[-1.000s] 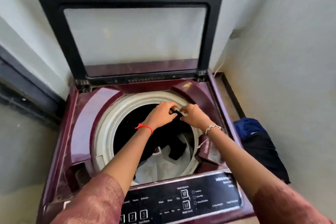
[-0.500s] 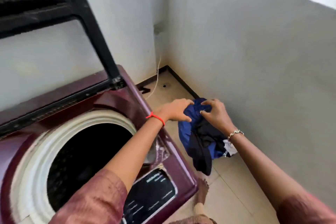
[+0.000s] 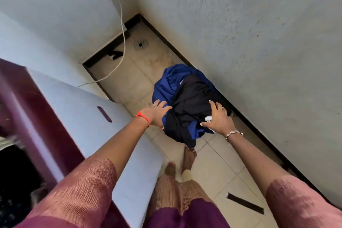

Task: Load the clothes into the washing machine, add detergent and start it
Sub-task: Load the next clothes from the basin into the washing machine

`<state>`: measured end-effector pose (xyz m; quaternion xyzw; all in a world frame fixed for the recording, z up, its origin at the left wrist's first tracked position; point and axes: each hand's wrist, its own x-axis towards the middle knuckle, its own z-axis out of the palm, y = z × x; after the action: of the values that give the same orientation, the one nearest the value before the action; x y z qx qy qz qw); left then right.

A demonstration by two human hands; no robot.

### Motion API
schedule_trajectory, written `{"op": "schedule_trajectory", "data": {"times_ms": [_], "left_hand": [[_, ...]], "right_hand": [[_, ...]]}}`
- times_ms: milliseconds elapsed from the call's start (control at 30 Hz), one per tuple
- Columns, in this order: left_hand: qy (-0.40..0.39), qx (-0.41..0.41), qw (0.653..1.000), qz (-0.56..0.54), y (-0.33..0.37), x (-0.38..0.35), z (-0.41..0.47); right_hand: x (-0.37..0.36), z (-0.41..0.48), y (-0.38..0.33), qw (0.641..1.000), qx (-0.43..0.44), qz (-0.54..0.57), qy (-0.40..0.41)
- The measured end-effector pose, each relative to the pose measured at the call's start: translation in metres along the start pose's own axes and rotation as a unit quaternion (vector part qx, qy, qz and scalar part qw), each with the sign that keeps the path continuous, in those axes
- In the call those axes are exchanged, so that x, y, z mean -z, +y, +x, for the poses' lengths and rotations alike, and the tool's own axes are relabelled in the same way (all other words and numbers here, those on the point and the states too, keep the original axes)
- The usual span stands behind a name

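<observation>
Two pale walls [image 3: 259, 42] meet in a corner and close in a narrow strip of tiled floor [image 3: 218, 163]. The washing machine [image 3: 83, 116] fills the left side, showing its white side panel and maroon top edge, with the dark drum opening [image 3: 13, 168] at the far left edge of view. The machine's side and the right-hand wall leave only a slim lane of floor between them.

The clothes [image 3: 188, 98] lie in a heap on the floor in that lane, close against the black skirting of the right wall: a blue garment beneath and behind, a black one bunched on top, and a bit of white showing near the right side. The heap is outside the machine, just beyond the person's bare feet [image 3: 188, 157].

The left hand [image 3: 157, 113] reaches in with its fingers stretched out, touching the left flank of the heap. The right hand [image 3: 218, 118] lies on the black cloth with its fingers spread wide, thumb pointing inward. Neither is curled round the fabric.

A white cable [image 3: 123, 29] runs down the corner and trails across the floor behind the machine. A dark strip [image 3: 245, 205] lies on the tiles near the right arm. A round floor drain [image 3: 140, 44] sits in the corner. A red thread [image 3: 143, 116] circles the left wrist, a metal bracelet [image 3: 234, 133] the right.
</observation>
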<state>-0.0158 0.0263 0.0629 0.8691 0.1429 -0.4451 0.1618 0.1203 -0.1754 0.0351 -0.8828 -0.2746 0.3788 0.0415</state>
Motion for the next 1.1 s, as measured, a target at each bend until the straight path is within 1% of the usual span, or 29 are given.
{"op": "schedule_trajectory", "data": {"times_ms": [100, 200, 367, 467, 533, 633, 667, 733, 767, 833, 933, 1033, 1100], "left_hand": [[-0.01, 0.008, 1.0, 0.002, 0.001, -0.019, 0.042], [0.0, 0.035, 0.999, -0.017, -0.002, -0.042, 0.087], [0.043, 0.101, 0.99, -0.086, -0.01, -0.082, 0.157], [0.063, 0.12, 0.978, -0.16, -0.011, -0.103, 0.193], [0.082, 0.129, 0.965, -0.214, -0.008, -0.11, 0.211], [0.104, 0.159, 0.938, -0.291, -0.002, -0.117, 0.232], [0.105, 0.169, 0.93, -0.309, 0.001, -0.12, 0.237], [0.108, 0.178, 0.909, -0.36, 0.004, -0.126, 0.247], [0.12, 0.173, 0.891, -0.401, 0.005, -0.128, 0.251], [0.161, 0.173, 0.848, -0.475, 0.005, -0.128, 0.254], [0.198, 0.181, 0.782, -0.562, 0.004, -0.111, 0.238], [0.186, 0.157, 0.742, -0.625, 0.007, -0.085, 0.199], [0.187, 0.119, 0.717, -0.661, 0.011, -0.07, 0.171]], "right_hand": [[-0.019, 0.032, 0.015, 1.0, -0.008, -0.015, -0.02], [-0.039, 0.07, 0.022, 0.998, 0.001, -0.042, -0.043], [-0.07, 0.15, 0.02, 0.998, 0.035, -0.037, -0.025], [-0.085, 0.193, 0.014, 0.999, 0.046, -0.023, -0.004], [-0.094, 0.211, 0.009, 0.999, 0.045, -0.019, -0.004], [-0.107, 0.226, 0.006, 0.999, 0.03, -0.011, -0.007], [-0.11, 0.227, 0.006, 0.999, 0.034, -0.013, 0.014], [-0.112, 0.226, 0.007, 0.993, 0.061, -0.029, 0.095], [-0.111, 0.224, 0.007, 0.987, 0.077, -0.029, 0.134], [-0.108, 0.219, 0.009, 0.979, 0.097, -0.01, 0.177], [-0.098, 0.203, 0.01, 0.974, 0.1, 0.045, 0.197], [-0.076, 0.176, 0.002, 0.971, 0.111, 0.071, 0.2], [-0.054, 0.154, -0.007, 0.97, 0.12, 0.069, 0.201]]}}
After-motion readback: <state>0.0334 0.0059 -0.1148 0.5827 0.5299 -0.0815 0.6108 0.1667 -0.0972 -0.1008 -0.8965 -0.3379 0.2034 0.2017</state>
